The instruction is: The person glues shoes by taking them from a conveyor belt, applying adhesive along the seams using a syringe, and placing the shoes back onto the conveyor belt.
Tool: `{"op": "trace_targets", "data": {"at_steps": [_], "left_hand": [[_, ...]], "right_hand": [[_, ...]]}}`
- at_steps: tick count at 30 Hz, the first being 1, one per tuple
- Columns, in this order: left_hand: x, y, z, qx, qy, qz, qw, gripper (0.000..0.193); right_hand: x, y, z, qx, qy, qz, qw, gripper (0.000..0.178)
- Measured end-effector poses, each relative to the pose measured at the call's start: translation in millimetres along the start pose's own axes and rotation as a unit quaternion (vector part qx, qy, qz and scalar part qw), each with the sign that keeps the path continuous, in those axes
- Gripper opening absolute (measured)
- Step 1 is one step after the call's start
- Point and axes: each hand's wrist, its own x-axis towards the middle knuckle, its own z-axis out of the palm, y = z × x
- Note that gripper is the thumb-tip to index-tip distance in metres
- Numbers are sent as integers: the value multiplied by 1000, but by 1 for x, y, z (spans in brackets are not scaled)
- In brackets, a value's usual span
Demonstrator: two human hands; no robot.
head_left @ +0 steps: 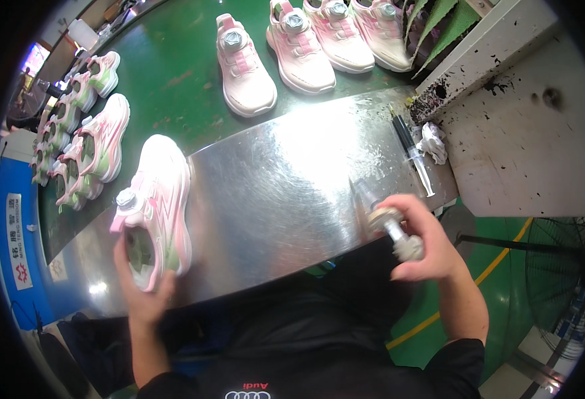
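Observation:
A pink and white sneaker (166, 176) with a round dial on its tongue rests on the left end of the shiny metal plate (259, 213), toe pointing away from me. My left hand (146, 296) is closed around its heel, thumb on one side and fingers on the other. Off to the right, above the plate's near edge, my right hand (432, 249) holds a syringe (393, 229) with a whitish, crusted plunger. Its see-through barrel points away and to the left, and looks blurred. Between the two hands lies bare metal.
Several matching sneakers (246, 73) line the green table (166, 73) at the back, with more sneakers (103, 143) at the left. A dark-filled syringe (412, 153) and crumpled tissue (432, 143) lie beside a stained panel (525, 126). A fan (562, 279) stands at right.

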Motion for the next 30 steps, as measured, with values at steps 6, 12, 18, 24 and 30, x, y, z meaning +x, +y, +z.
{"op": "trace_targets", "data": {"at_steps": [6,12,18,24,30], "left_hand": [[16,-1,-9,-262,-17,-119,958,68],[111,-53,-21,-90,-9,-147,985,30],[181,-69,87,-80,-178,-182,964,55],[174,-18,99,-323,-161,-207,909,48],[153,38,98,-547,-119,-153,814,44]], "right_hand": [[5,32,-7,596,180,60,780,72],[5,52,1,655,106,16,748,61],[-40,90,-8,520,206,-38,828,76],[-14,79,2,293,264,25,919,110],[-13,60,6,131,197,86,968,114]]}}
